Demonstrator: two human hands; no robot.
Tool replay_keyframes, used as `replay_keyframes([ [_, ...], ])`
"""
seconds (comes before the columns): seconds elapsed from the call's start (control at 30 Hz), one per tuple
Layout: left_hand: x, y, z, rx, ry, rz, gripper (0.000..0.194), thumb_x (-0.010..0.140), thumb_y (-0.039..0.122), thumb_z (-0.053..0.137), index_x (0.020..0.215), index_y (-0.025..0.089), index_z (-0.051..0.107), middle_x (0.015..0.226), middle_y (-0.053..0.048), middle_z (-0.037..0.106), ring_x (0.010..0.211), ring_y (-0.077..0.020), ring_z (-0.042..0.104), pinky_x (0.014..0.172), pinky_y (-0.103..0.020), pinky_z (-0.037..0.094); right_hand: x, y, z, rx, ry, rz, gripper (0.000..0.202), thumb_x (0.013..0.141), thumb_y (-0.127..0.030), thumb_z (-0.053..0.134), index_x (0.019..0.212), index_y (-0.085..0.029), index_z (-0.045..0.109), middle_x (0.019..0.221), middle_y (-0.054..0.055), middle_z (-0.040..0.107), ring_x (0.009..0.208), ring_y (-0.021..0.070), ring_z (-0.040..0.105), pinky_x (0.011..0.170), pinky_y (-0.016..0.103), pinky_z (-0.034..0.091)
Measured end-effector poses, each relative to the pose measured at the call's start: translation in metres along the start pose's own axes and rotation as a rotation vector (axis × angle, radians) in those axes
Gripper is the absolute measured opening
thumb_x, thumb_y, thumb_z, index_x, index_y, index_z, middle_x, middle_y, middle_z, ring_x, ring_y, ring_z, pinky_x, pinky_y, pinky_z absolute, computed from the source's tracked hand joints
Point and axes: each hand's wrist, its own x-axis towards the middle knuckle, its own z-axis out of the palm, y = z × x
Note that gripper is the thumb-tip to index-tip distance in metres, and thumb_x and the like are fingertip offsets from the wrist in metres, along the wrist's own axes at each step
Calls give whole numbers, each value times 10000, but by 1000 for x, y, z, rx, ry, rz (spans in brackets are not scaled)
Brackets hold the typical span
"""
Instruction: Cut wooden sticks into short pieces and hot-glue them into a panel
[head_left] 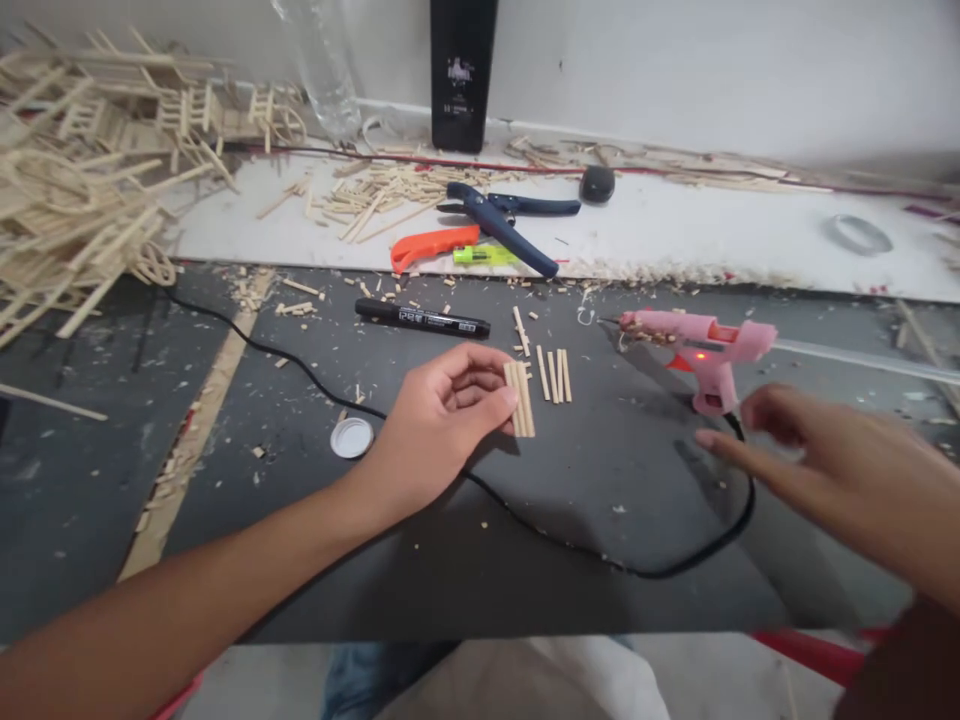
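Pale wall (675,80) closes off the far side of the dark grey desk (562,600), whose top is flecked with wood crumbs and threads of glue. Along the back runs a white flat panel (247,225) bearing navy-blue cutting pliers (517,240) and a bright orange-handled tool (431,245); at the left rises a tangled heap of thin pale wooden sticks (75,190).

Near the middle of the desk, the left hand (442,420) pinches a small flat row of short wooden sticks (523,400) between thumb and fingers, its pieces side by side and pointing roughly away from the person. Just beyond its right edge lie four loose short sticks (559,376), set nearly parallel, with a black marker pen (421,318) behind the left hand.

To the right of that row rests a pink glue gun (701,345) with an orange trigger and a lit red lamp. Its long axis runs across the desk, nozzle leftward, clear glue stick trailing rightward, handle toward the person. The right hand (832,450) is clearly the nearer one: blurred and holding nothing, thumb and fingers spread, just beside the handle, above the black cord (660,573).
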Motion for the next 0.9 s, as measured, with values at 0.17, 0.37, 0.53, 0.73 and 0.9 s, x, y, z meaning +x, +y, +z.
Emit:
replay_keyframes([
  [0.17, -8, -4, 2, 310, -63, 6, 201, 916, 275, 642, 1105, 224, 595, 885, -4, 635, 764, -130, 642, 723, -262, 546, -19, -35, 8, 24, -66, 38, 443, 834, -743, 558, 960, -323, 620, 792, 17, 693, 639, 236, 636, 636, 399, 477],
  [0.37, -9, -8, 0, 668, -114, 91, 153, 960, 274, 557, 1092, 250, 628, 915, -18, 699, 822, -168, 647, 746, -296, 510, 33, -79, 15, 141, -86, -235, 470, 876, -445, 625, 1312, -282, 563, 973, 23, 719, 878, 229, 660, 741, 360, 482],
  [0.53, -6, -14, -5, 843, -146, 190, 182, 972, 320, 550, 1111, 231, 628, 1001, -51, 693, 862, -197, 625, 830, -340, 472, 50, -89, 17, 112, -157, -253, 519, 842, -349, 598, 1347, -240, 556, 853, 0, 708, 765, 205, 652, 627, 322, 446],
  [0.73, -9, -20, -5, 1018, -234, 248, 233, 995, 261, 470, 1199, 188, 555, 1071, -94, 628, 960, -230, 602, 871, -372, 451, 58, -89, 24, 192, -110, -236, 492, 816, -361, 608, 1291, -236, 633, 753, -20, 713, 689, 195, 670, 620, 313, 465],
  [0.9, -11, -9, -5, 1069, -259, 231, 263, 935, 210, 532, 1197, 217, 516, 1142, -61, 589, 940, -195, 596, 835, -344, 483, 57, -93, 16, 206, -71, -223, 395, 753, -333, 646, 1130, -224, 684, 702, -19, 704, 630, 187, 662, 577, 300, 449],
])
